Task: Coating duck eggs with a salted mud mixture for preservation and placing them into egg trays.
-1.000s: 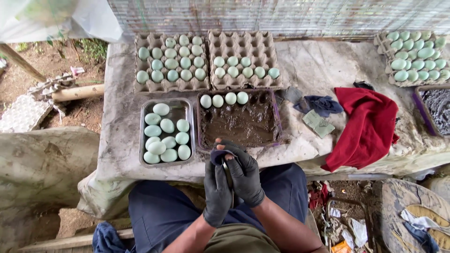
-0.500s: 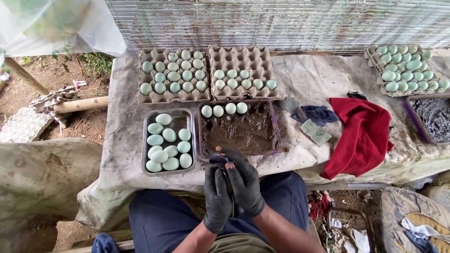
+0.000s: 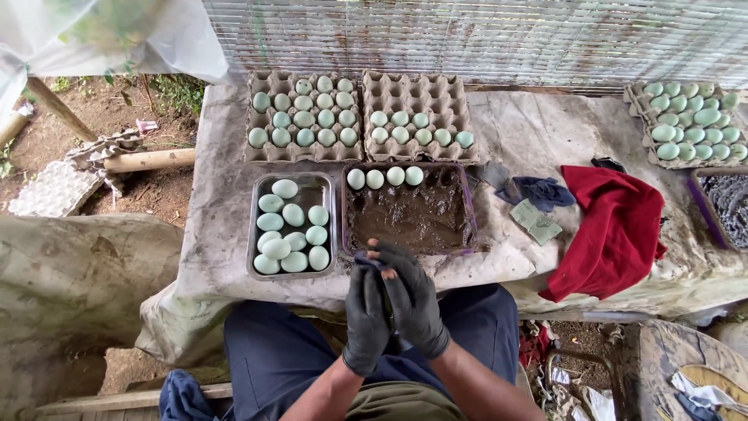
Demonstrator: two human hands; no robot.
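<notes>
Both my hands wear black gloves and are pressed together over my lap, just below the front rim of the mud tray (image 3: 470,226). My left hand (image 3: 365,312) and my right hand (image 3: 414,306) overlap, with the fingers pointing away from me. A small bluish bit shows at the left fingertips; whatever lies between the palms is hidden. The mud tray holds dark wet mud and a row of pale eggs (image 3: 385,177) along its far side. To its left, a metal tray (image 3: 254,234) holds several pale green eggs (image 3: 290,234).
Two cardboard egg cartons (image 3: 269,150) (image 3: 460,101) with pale eggs stand behind the trays. A red cloth (image 3: 615,230) and a blue rag (image 3: 543,191) lie to the right, with another egg carton (image 3: 639,97) and a dark tray (image 3: 695,191) at the far right. A mesh wall backs the table.
The view has shifted slightly. My gloved hands stay together by the mud tray's front edge, working against each other with small motions.
</notes>
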